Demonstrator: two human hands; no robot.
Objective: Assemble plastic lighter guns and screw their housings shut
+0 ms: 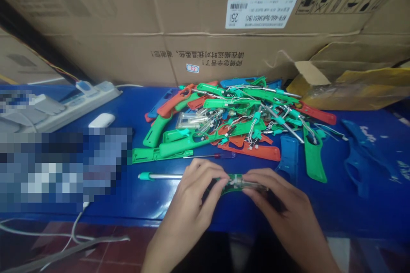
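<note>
Both of my hands hold a partly assembled long-necked lighter (236, 181) low over the blue table's front part. Its metal tube (166, 176) points left and ends in a teal tip. My left hand (198, 192) pinches the green body around its middle, thumb and fingertips close together. At the other end, my right hand (278, 194) grips the clear part and the edge of the green body. The fingers hide much of the handle. Just beyond, a thin screwdriver (221, 155) with a clear red handle lies near an orange shell half (253, 152).
A heap of green, orange and blue lighter shells (182, 143) with wired tubes lies behind my hands. Blue shells (357, 162) lie right, near an open yellow-taped carton (349, 87). A power strip (80, 102) and white case (101, 120) are left. A large cardboard box (128, 17) stands behind.
</note>
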